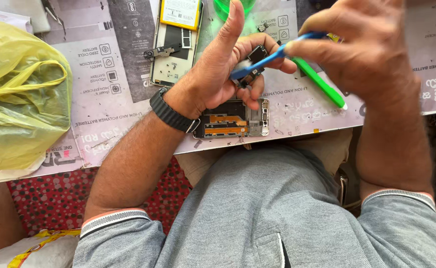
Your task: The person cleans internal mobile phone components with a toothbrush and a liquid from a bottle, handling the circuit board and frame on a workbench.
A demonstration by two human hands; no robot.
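My left hand (218, 74) holds a small dark phone circuit part (253, 62) between fingers and palm, thumb raised. My right hand (362, 49) grips a blue-handled brush (262, 58) whose white bristle end rests on that part; a green-handled tool (319, 83) also sticks out below this hand. Under my left hand lies an opened phone frame (237, 121) with orange flex cables showing. A dark band (170, 111) wraps my left wrist.
A second opened phone with a yellow battery (175, 34) lies at the top. A yellow plastic bag (19, 94) sits left. Printed paper sheets (103, 84) cover the bench. A green round object (225, 7) stands at the top edge.
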